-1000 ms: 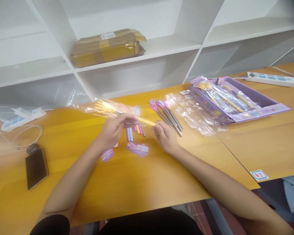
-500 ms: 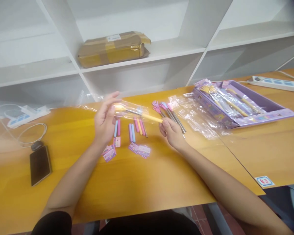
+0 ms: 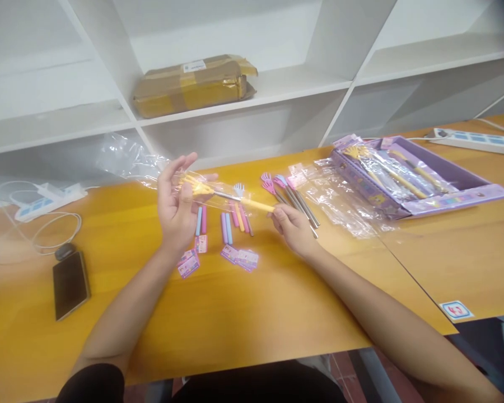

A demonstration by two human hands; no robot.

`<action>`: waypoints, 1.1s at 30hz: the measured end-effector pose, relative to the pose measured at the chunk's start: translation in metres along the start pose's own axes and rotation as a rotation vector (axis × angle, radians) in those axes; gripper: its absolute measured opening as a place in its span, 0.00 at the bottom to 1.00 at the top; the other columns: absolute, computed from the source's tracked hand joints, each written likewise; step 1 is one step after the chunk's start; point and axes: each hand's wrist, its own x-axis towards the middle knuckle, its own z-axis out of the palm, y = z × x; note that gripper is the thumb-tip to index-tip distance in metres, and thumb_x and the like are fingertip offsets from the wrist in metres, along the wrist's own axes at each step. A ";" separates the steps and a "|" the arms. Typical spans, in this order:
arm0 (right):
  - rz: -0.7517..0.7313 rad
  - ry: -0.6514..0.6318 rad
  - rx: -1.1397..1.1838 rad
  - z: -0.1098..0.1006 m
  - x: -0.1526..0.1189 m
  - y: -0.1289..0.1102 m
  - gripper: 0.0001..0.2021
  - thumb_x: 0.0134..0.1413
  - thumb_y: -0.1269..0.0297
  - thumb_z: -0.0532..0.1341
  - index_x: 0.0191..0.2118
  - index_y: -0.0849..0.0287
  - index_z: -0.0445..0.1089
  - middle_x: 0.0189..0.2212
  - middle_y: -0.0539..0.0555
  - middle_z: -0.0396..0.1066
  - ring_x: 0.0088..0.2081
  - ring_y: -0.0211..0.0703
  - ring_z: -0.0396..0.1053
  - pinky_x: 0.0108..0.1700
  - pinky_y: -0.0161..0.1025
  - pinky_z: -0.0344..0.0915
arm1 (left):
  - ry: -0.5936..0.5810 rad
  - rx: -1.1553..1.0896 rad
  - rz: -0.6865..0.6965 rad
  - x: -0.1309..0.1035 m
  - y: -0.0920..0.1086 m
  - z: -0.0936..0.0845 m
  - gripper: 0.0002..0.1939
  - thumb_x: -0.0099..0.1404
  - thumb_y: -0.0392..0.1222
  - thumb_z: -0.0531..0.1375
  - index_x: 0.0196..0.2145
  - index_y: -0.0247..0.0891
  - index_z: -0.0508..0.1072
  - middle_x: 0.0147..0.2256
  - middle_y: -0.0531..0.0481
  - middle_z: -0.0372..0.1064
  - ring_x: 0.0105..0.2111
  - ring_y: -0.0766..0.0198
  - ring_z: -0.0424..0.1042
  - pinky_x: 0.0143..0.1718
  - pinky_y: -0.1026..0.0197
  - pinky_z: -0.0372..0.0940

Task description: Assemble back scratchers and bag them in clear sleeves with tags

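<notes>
A yellow back scratcher [image 3: 224,197] with a hand-shaped head and a metal rod lies across both hands, inside a clear plastic sleeve [image 3: 128,162] that trails off to the left. My left hand [image 3: 174,204] is closed around its head end, thumb on top. My right hand [image 3: 292,225] pinches the end of the yellow handle. Beneath them on the table are pink, blue, purple and yellow handle tubes [image 3: 227,228] and small printed cards [image 3: 240,257]. Pink and blue back scratchers with bare metal rods [image 3: 292,193] lie beyond my right hand.
On the right, a purple display box [image 3: 457,207] holds wrapped yellow scratchers, with loose plastic sleeves [image 3: 340,201] beside it. A phone [image 3: 70,285] and a power strip [image 3: 50,201] are at left, another power strip [image 3: 479,141] far right. A taped carton [image 3: 193,87] sits on the shelf.
The back scratcher's head has shifted left into my left hand and its fingers now show. The plastic sleeve's loose end reaches farther up and left. My right hand has moved slightly left.
</notes>
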 end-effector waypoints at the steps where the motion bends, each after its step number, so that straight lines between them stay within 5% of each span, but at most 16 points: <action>1: -0.002 -0.001 -0.009 0.001 -0.001 -0.001 0.25 0.71 0.36 0.61 0.37 0.56 0.73 0.21 0.45 0.57 0.23 0.37 0.55 0.26 0.37 0.53 | -0.003 -0.007 -0.002 0.000 0.000 0.000 0.22 0.78 0.60 0.60 0.65 0.57 0.68 0.71 0.44 0.63 0.64 0.41 0.75 0.49 0.47 0.83; 8: -0.045 -0.008 -0.100 0.002 -0.003 -0.010 0.25 0.72 0.38 0.60 0.36 0.56 0.76 0.23 0.47 0.61 0.25 0.38 0.59 0.29 0.38 0.57 | -0.077 -0.100 -0.065 -0.002 0.002 0.000 0.21 0.78 0.56 0.61 0.65 0.58 0.67 0.65 0.45 0.72 0.59 0.47 0.80 0.52 0.47 0.83; 17: -0.248 -0.082 -0.267 0.016 -0.015 -0.022 0.21 0.73 0.46 0.64 0.33 0.54 0.81 0.26 0.52 0.75 0.27 0.41 0.68 0.32 0.39 0.63 | -0.285 -0.222 -0.236 -0.036 -0.022 0.022 0.14 0.81 0.50 0.58 0.59 0.47 0.73 0.59 0.42 0.76 0.56 0.50 0.82 0.50 0.49 0.83; 22: -0.265 -0.037 -0.290 0.014 -0.014 -0.022 0.19 0.75 0.49 0.62 0.35 0.54 0.81 0.27 0.52 0.77 0.28 0.42 0.71 0.35 0.40 0.66 | -0.217 -0.203 -0.216 -0.035 -0.024 0.021 0.12 0.81 0.48 0.58 0.58 0.46 0.74 0.57 0.43 0.77 0.56 0.51 0.83 0.51 0.49 0.82; 33: -0.515 -0.173 -0.404 0.012 -0.016 -0.023 0.15 0.80 0.61 0.55 0.46 0.56 0.80 0.30 0.53 0.73 0.31 0.41 0.72 0.35 0.38 0.66 | -0.187 -0.201 -0.317 -0.041 -0.031 0.022 0.13 0.77 0.47 0.65 0.55 0.44 0.72 0.54 0.44 0.78 0.49 0.54 0.85 0.44 0.57 0.83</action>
